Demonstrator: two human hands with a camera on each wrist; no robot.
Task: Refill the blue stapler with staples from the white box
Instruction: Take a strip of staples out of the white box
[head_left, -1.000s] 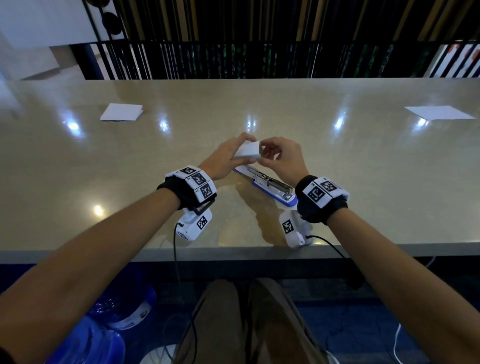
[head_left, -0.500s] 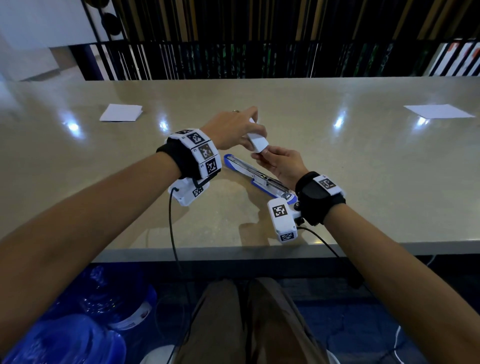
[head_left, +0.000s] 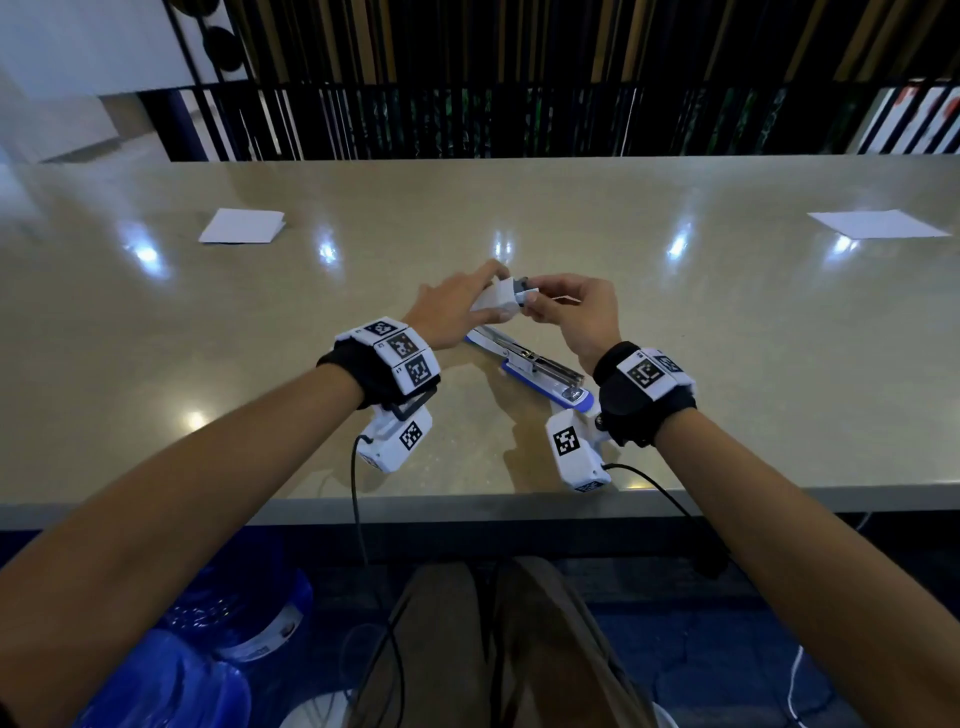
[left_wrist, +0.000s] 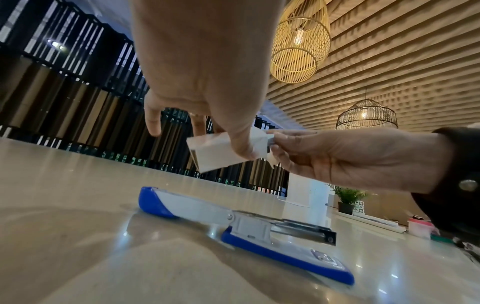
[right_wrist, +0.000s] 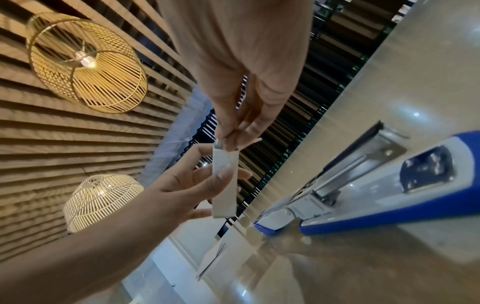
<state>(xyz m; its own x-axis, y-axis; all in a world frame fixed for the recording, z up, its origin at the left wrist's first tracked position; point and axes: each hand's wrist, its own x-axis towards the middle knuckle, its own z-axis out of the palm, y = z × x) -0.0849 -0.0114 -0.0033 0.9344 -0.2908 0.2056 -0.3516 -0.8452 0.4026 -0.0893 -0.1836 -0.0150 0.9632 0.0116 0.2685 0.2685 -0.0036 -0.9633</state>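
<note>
Above the open blue stapler (head_left: 527, 366), our left hand (head_left: 451, 310) has lowered the white box (head_left: 496, 302) level again. Our right hand (head_left: 574, 314), at 3 o'clock of it, now pinches grey staples (head_left: 521, 285) at its mouth; extraction has begun.

The left hand (head_left: 457, 312) gripped the white box (head_left: 497, 301), thumb beneath. The right hand (head_left: 576, 312) pinched at its open end, forearms converging.

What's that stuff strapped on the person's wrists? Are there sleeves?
No sleeves: both forearms are bare. Each wrist wears a black band topped with white square tiles printed with black checker-like codes. Under each wrist hangs a small white camera box with another such code, and a thin black cable runs off it. The right wrist's band and box match.
</note>
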